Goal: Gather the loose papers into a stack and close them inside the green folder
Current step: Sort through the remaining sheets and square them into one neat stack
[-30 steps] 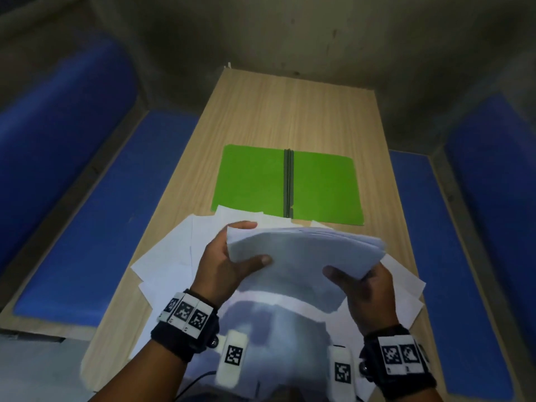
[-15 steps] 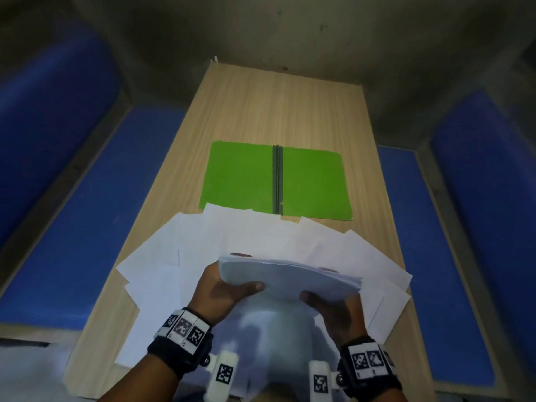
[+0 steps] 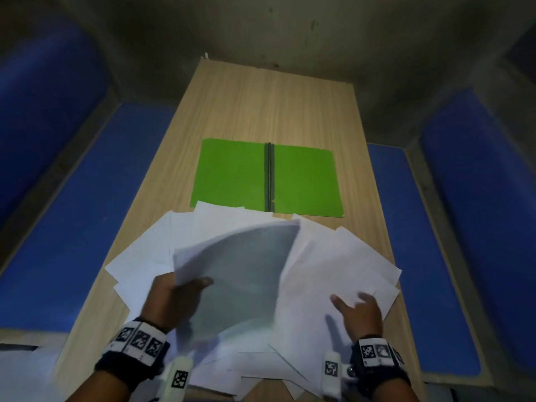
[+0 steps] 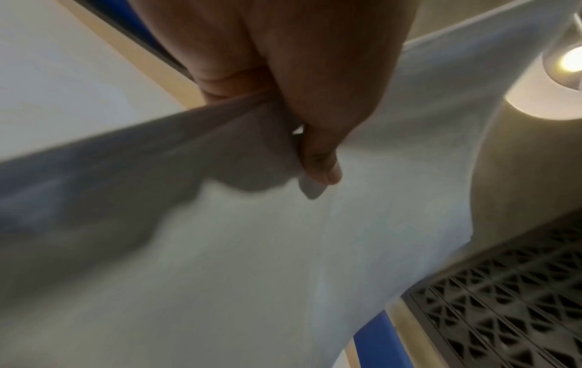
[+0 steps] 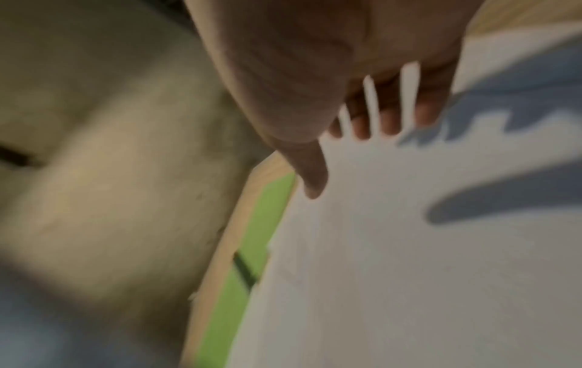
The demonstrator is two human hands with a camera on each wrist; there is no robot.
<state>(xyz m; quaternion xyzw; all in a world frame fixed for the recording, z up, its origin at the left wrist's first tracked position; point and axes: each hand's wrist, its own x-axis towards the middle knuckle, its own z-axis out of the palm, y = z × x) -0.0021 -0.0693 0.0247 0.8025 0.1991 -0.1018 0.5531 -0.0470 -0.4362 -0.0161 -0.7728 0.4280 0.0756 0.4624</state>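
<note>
The green folder (image 3: 304, 181) lies open flat in the middle of the wooden table (image 3: 261, 105), its dark spine running away from me; a strip of the folder (image 5: 252, 229) shows in the right wrist view. Several loose white papers (image 3: 342, 256) fan across the near end of the table. My left hand (image 3: 174, 294) grips a stack of papers (image 3: 240, 274) by its left edge, thumb on top, lifted and tilted; the left wrist view shows the stack (image 4: 283, 249) pinched. My right hand (image 3: 359, 311) hovers, fingers spread, over the papers (image 5: 409, 249) at the near right, holding nothing.
Blue padded benches (image 3: 87, 227) run along both sides of the table, the right one (image 3: 406, 256) close to the papers' edge. A dull concrete wall stands behind the far end. Bare wood lies beyond the folder.
My right hand has let go of the stack and moved right over the loose sheets. The stack, now held by the left hand alone, has swung up and tilted.
</note>
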